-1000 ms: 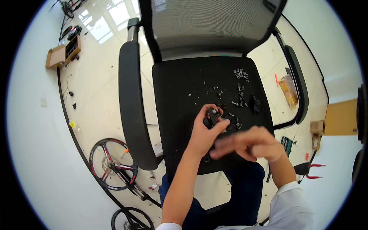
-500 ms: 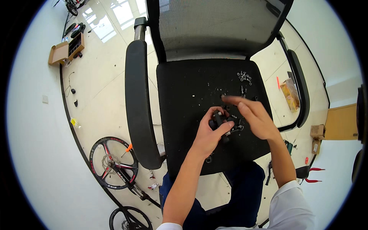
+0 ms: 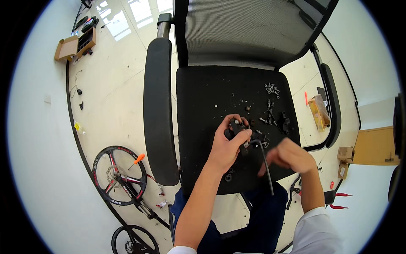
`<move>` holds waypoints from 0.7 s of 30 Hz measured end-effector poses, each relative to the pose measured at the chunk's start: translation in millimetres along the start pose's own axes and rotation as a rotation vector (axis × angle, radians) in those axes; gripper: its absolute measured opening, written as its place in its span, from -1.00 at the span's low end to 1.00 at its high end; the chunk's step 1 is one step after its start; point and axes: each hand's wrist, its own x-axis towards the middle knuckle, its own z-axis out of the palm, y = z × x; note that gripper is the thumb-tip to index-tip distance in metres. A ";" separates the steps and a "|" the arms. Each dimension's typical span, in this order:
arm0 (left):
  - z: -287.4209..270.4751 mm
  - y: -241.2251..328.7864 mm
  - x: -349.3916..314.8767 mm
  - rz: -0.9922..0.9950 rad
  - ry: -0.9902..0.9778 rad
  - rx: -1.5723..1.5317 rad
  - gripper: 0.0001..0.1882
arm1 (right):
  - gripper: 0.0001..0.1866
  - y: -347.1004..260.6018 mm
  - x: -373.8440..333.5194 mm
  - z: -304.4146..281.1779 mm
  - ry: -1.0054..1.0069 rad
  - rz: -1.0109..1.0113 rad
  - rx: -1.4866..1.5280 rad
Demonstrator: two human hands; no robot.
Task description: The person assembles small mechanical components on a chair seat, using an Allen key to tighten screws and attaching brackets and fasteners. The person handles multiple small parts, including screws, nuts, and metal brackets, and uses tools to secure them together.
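Note:
My left hand [image 3: 226, 146] is wrapped round a small black part [image 3: 237, 127], probably of a bicycle, above the chair seat [image 3: 198, 106]. An L-shaped hex key [image 3: 267, 167] has its short end at this part, and its long arm slants down towards my knees. Beside the long arm is my right hand [image 3: 294, 156], smeared by motion. One finger stretches towards the key and the others look bent; nothing shows gripped in it. Whether the finger touches the key is unclear. Screws and small metal pieces [image 3: 270, 114] lie to the right, near another black part [image 3: 286, 122].
Chair armrests [image 3: 158, 110] flank the seat. More fasteners [image 3: 272, 89] sit at its far right, and dark rings [image 3: 229, 175] near its front. On the floor at left are a bicycle wheel [image 3: 98, 173], an orange-handled screwdriver [image 3: 138, 159] and an open cardboard box [image 3: 67, 48].
My right hand has swung down towards me from above the seat's middle. The hex key's long arm now shows plainly, pointing towards my knees. My left hand keeps its hold on the black part.

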 end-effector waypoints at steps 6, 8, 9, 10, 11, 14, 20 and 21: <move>-1.4 -12.0 -2.6 -0.015 -0.004 0.220 -0.68 | -0.53 -24.4 30.6 18.2 0.498 -0.144 -0.203; -0.6 -4.5 -2.7 -0.022 -0.002 0.026 -0.68 | -0.58 -13.9 16.5 4.0 0.237 0.091 -0.326; -1.8 -5.2 -0.5 0.001 0.004 0.072 -0.69 | -0.55 -11.4 8.1 8.5 0.150 0.019 -0.228; -2.9 -4.9 4.2 0.023 0.012 0.120 -0.69 | -0.52 -11.6 3.0 9.1 0.055 -0.052 -0.134; -4.3 -5.5 5.1 0.024 0.003 0.171 -0.69 | -0.49 -15.5 -1.1 12.0 -0.041 -0.107 -0.042; -3.1 -11.6 -0.8 -0.014 -0.006 0.187 -0.70 | -0.33 -30.1 18.4 23.5 0.298 -0.182 0.120; -3.6 -4.5 4.3 -0.036 0.042 0.122 -0.71 | -0.44 8.7 0.4 17.7 0.064 0.033 0.023; -3.9 -7.8 5.0 -0.016 0.037 0.160 -0.71 | -0.40 -0.1 -7.9 25.7 -0.036 -0.058 0.164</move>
